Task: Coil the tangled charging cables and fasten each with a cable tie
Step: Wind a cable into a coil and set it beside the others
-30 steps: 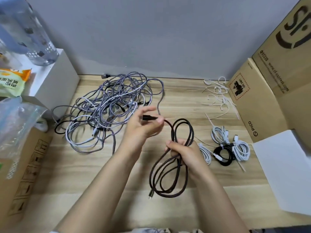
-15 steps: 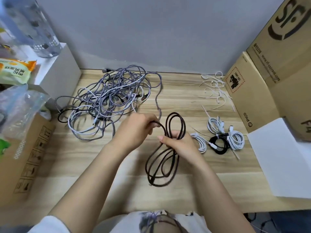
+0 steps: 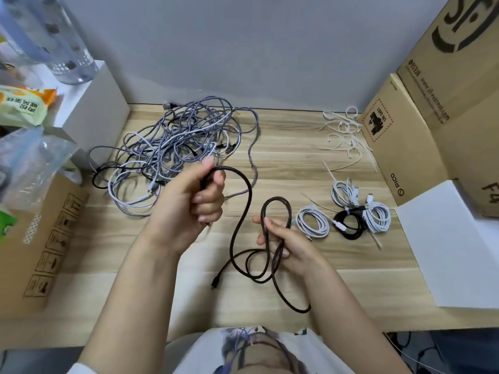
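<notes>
Right hand (image 3: pixel 286 242): fingers curled round the gathered loops of the dark braided cable (image 3: pixel 244 211), grasping them; one loop stands up beyond the fingertips, others sag toward the body, a plug end lying on the wooden table (image 3: pixel 283 136) left of the wrist. Left hand (image 3: pixel 193 203): fingers clenched round the same cable's free run, which arcs from the thumb across to the right hand. The cable end inside the left fist is hidden. Just right of the right fingers lie tied coils (image 3: pixel 348 214), three white, one black. Beyond the left fingers sits the tangled cable pile (image 3: pixel 172 149). Far right, loose white cable ties (image 3: pixel 344 133) beside cardboard boxes (image 3: pixel 432 103). Grey wall (image 3: pixel 243 49) behind.
</notes>
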Tool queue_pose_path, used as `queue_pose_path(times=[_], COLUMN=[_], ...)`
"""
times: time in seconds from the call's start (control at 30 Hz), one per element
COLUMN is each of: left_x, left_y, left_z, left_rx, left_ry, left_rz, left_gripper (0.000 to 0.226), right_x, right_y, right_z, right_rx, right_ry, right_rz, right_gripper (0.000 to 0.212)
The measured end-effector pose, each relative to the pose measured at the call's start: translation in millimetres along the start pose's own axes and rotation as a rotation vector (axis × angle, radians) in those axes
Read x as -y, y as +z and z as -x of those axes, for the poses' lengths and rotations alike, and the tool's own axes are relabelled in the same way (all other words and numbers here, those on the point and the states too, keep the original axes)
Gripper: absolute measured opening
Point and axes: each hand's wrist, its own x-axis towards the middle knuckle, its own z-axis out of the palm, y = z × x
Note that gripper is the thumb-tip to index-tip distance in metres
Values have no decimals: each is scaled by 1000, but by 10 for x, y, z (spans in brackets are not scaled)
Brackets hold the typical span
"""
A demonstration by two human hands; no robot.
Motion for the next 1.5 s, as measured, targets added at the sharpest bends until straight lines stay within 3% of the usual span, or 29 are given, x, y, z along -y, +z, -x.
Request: queue_pose_path(times=[0.07, 0.13, 0.2, 0.3, 0.37, 0.43, 0.5, 0.6, 0.7, 0.8, 0.83, 0.9, 1.0, 1.07, 1.13, 1.17, 1.27, 1.37, 1.5], left_x=[47, 129, 209, 269, 277, 273, 258, 229, 225, 281, 275, 170, 35, 4, 42, 85, 149, 88, 69], left_y=[29, 31, 22, 13, 30, 60, 86, 102, 85, 64, 79, 103, 205, 253, 293, 293, 280, 212, 208], left_z=[-29, -50, -65, -62, -58, -49, -38, -17, -8, -13, -1, 43, 32, -62, -106, -118, -120, -85, -95], left_rx=[-54, -109, -152, -182, -162, -124, -100, -56, 40, 365, 478, 514, 573, 454, 144, 62, 41, 89, 123], left_ry=[-7, -8, 2, -1, -9, -6, 2, -31, -176, -376, -439, -415, -346, -210, -14, 69, 4, -121, -42], left_rz=[-67, -198, -330, -435, -445, -428, -390, -289, -83, 226, 358, 414, 538, 490, 163, 15, -155, -143, -8], left_gripper=[28, 27, 30, 32, 33, 32, 32, 28, 33, 36, 34, 30, 24, 21, 20, 20, 24, 30, 33], right_x=[-45, -74, -30, 187, 350, 472, 510, 527, 581, 641, 639, 598, 486, 463, 507, 531, 580, 604, 673], right_y=[38, 16, -30, 6, 130, 274, 375, 435, 443, 468, 468, 460, 481, 519, 558, 567, 563, 486, 501], right_z=[-22, -55, -47, 113, 257, 376, 465, 525, 573, 608, 598, 532, 438, 473, 554, 594, 702, 778, 820], right_rx=[-124, -259, -271, -247, -187, 27, 204, 156, 116, 76, 54, 14, -25, 3, 38, 23, -55, -109, -82], right_ry=[31, -42, -164, -385, -532, -578, -529, -549, -552, -587, -586, -550, -497, -465, -443, -453, -487, -491, -544], right_rz=[235, 416, 595, 1088, 1241, 957, 527, 278, 62, -71, -70, 14, 406, 590, 717, 818, 1087, 1065, 1100], right_gripper=[39, 65, 89, 87, 81, 75, 50, 9, 19, 20, 21, 27, 36, 26, 25, 26, 23, 21, 23])
